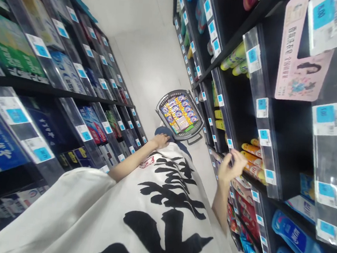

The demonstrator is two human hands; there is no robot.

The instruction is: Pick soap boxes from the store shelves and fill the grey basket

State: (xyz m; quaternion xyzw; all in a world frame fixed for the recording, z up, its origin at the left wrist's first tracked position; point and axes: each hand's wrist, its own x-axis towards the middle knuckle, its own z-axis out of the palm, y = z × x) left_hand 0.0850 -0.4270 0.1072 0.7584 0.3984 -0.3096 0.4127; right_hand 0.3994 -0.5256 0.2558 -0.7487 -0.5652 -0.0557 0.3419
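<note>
My left hand [160, 141] lies against the hem of my white shirt with black characters [159, 206]; its fingers look flat and hold nothing. My right hand [231, 166] is raised beside the right-hand shelf, fingers loosely apart and empty. It is close to a row of orange and yellow tubes [253, 152] and the clear price rail [262, 141]. A grey shopping basket [163, 101] stands on the floor ahead of me, filled with colourful packets [180, 111].
Black shelves line both sides of a narrow aisle. Boxed goods [10, 47] fill the left shelves; bottles [295, 238] and tubes fill the right ones. Blue price tags run along every shelf edge. The pale floor [147, 47] stretches away beyond the basket.
</note>
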